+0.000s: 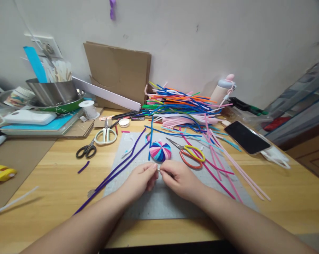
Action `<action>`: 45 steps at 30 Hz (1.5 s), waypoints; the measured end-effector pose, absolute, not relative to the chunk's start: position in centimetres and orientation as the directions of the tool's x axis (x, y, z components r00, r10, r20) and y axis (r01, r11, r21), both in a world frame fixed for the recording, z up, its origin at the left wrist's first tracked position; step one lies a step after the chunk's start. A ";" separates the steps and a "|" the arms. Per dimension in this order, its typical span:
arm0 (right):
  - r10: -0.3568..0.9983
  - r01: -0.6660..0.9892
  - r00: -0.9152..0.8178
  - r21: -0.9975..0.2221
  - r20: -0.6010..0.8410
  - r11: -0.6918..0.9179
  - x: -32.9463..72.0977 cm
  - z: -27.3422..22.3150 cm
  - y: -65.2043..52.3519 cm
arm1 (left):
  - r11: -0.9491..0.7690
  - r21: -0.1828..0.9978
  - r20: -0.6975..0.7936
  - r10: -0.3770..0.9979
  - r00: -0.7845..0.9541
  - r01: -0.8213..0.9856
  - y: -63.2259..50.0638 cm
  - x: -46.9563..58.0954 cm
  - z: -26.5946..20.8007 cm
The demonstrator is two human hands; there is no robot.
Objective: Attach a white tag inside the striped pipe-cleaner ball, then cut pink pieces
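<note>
Low over the grey cutting mat (138, 208), my left hand (142, 178) and my right hand (179, 176) meet with fingertips almost together. Both are closed in a pinch. A short thin pale strand (159, 170) shows in the gap between them; its kind is too small to tell. Just beyond the fingers lies a round pompom-like ball (160, 151) striped pink, blue, white and purple. Right of it rest scissors with yellow and red handles (192, 155), blades partly apart. Long purple pipe cleaners (114, 174) stretch beside my left forearm.
A heap of colourful pipe cleaners (183, 106) stands at the back, with pink ones (238, 169) trailing right. A phone (246, 137) lies at right. White scissors (105, 135), black scissors (86, 151), a clear spool (89, 110) and a yellow glue gun (0, 173) are left.
</note>
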State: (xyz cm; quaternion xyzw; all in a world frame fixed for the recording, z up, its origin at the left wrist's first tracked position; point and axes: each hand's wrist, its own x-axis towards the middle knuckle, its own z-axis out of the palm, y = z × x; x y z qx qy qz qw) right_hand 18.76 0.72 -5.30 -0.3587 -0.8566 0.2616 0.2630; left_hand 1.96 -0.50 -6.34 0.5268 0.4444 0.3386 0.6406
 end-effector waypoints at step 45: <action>0.701 0.456 -0.702 -0.677 0.125 0.578 20.4 -3.6 1.8 | -0.021 0.955 -0.096 0.922 0.376 0.297 0.1 1.1 -5.2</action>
